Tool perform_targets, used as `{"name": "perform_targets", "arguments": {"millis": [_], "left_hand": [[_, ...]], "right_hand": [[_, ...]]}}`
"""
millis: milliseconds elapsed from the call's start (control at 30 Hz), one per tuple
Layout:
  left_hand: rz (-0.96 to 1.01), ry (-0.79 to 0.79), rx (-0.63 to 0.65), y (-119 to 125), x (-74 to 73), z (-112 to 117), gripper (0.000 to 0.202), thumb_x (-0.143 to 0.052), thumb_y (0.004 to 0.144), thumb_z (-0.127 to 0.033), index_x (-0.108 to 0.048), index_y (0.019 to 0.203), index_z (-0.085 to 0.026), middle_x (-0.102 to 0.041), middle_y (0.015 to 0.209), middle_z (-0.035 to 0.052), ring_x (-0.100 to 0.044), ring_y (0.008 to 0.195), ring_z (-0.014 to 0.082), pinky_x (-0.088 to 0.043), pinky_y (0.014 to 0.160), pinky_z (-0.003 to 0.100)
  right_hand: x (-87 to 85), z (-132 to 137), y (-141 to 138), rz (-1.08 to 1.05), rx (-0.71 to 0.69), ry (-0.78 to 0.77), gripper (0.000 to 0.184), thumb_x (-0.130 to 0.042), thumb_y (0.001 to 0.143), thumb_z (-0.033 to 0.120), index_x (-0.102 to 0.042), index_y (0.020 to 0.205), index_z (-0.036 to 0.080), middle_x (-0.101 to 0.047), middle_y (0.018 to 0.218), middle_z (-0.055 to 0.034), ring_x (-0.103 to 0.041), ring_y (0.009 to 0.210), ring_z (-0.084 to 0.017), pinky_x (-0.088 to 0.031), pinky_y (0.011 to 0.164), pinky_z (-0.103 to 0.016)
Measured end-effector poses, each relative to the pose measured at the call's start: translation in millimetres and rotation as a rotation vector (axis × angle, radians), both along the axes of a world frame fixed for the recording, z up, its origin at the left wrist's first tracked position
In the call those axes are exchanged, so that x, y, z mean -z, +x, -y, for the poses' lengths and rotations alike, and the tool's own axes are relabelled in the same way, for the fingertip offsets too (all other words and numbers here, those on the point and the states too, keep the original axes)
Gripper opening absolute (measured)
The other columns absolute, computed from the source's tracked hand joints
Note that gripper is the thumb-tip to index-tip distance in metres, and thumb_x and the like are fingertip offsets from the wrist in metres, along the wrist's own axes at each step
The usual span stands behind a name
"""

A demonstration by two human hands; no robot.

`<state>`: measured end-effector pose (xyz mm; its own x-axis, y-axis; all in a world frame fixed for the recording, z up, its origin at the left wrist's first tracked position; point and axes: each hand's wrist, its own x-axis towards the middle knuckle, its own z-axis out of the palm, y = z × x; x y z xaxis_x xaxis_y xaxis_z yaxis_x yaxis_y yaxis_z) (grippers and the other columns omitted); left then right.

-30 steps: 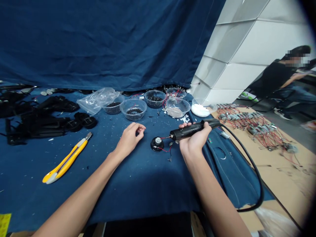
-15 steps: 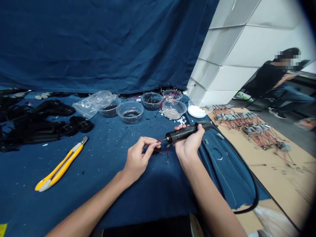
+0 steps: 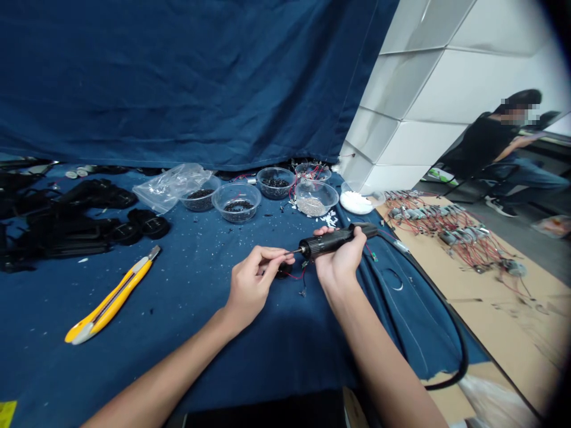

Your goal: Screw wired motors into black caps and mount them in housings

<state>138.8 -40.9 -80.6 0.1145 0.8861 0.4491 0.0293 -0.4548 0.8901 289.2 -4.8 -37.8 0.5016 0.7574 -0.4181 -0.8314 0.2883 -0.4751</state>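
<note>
- The left hand [image 3: 252,285] is pinching, thumb against fingers, a thin strand that is too small to identify, perhaps a wire end, right by the metal tip of the soldering iron [image 3: 330,241].
- The right hand [image 3: 341,261] is clenching the iron's black handle, palm up, and pointing the tip toward the left fingers.
- A small round black speaker [image 3: 284,271] is sitting on the blue cloth [image 3: 178,333], partly hidden behind the left hand, just beside the iron's tip, with red wires [image 3: 300,276] trailing from it.
- The step in hand appears to be bringing a wire and the hot tip together at the speaker's small connections; whether they are touching cannot be told from here.
- The next move seems to call for steady fingers and exact alignment of strand and tip, with the left fingers kept clear of the metal.
- The iron's black cable [image 3: 450,333] is curving away to the right across the cloth.
- A yellow utility knife [image 3: 111,303] is lying to the left, out of reach of the work.
- Clear plastic tubs [image 3: 236,202] are standing farther back, holding small dark parts.
- Wired motors [image 3: 450,229] are lying in rows on brown cardboard [image 3: 499,309] to the right, and a co-worker [image 3: 486,142] is sitting beyond them.
</note>
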Motion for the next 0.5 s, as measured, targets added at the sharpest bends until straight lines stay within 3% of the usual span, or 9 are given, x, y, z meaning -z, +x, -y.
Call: {"name": "perform_targets", "arguments": {"millis": [100,233,500], "left_hand": [[0.021,-0.070,-0.011,1.8,-0.3,0.1,0.014,-0.057,0.092,-0.030,-0.060,0.094,-0.017,-0.073,0.090,0.0042,-0.071,0.086,0.0163,-0.059,0.083,0.030],[-0.052,-0.041,-0.039,1.0,-1.4,-0.4,0.013,-0.056,0.092,-0.030,-0.061,0.094,-0.019,-0.073,0.090,0.0029,-0.071,0.084,0.0155,-0.058,0.080,0.028],[-0.310,0.287,-0.049,-6.5,-2.9,-0.7,0.015,-0.052,0.094,-0.020,-0.062,0.104,-0.019,-0.071,0.104,0.0051,-0.067,0.098,0.0169,-0.054,0.089,0.030]], "right_hand": [[2.0,-1.0,-0.9,-0.018,-0.007,-0.009,0.032,-0.037,0.090,0.049,-0.042,0.081,0.018,-0.048,0.065,0.0023,-0.056,0.055,-0.009,-0.055,0.053,-0.021],[4.6,-2.2,-1.4,-0.046,-0.024,-0.038,0.033,-0.038,0.090,0.050,-0.042,0.083,0.018,-0.049,0.066,0.0020,-0.057,0.056,-0.009,-0.056,0.054,-0.021],[6.6,-3.2,0.7,-0.026,0.005,-0.065,0.031,-0.038,0.091,0.048,-0.042,0.082,0.018,-0.048,0.064,0.0037,-0.056,0.053,-0.008,-0.055,0.052,-0.019]]}}
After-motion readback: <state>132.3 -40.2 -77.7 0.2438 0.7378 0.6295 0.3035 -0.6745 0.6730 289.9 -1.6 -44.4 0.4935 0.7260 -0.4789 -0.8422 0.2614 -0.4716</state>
